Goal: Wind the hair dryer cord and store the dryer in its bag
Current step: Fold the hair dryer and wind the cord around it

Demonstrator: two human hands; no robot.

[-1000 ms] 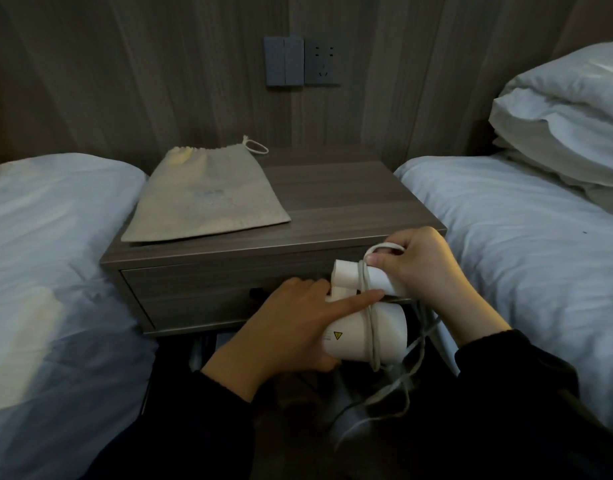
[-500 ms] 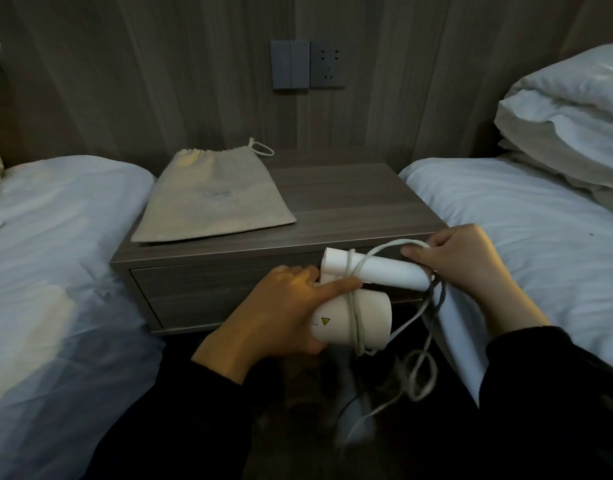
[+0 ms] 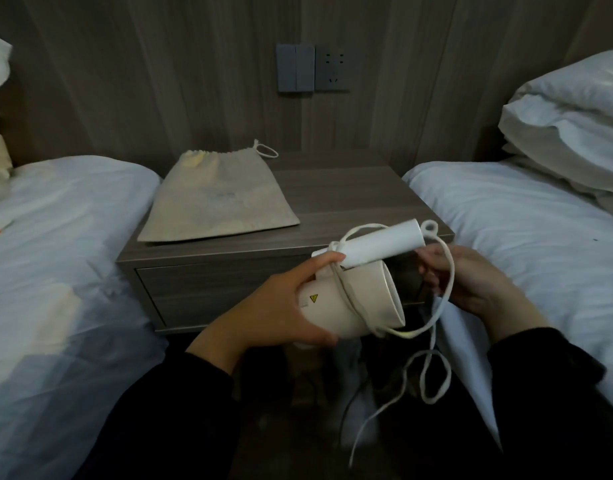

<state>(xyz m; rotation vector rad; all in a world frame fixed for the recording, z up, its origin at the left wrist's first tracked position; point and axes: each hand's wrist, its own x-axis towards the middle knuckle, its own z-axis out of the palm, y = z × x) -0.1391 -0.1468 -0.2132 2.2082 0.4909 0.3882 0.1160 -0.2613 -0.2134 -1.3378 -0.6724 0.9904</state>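
Roughly midway: left hand [image 3: 284, 306] grips dryer [image 3: 357, 303], right hand [image 3: 471, 282] holds cord [image 3: 436, 375], few turns wound, long slack hanging, bag [image 3: 218, 202] flat on nightstand [image 3: 350, 202], unused.

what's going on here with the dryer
A person is winding the cord round a dryer. The left hand grips the dryer, which has a couple of turns on it. The right hand holds the cord, and the rest hangs loose. The bag lies flat on the nightstand.
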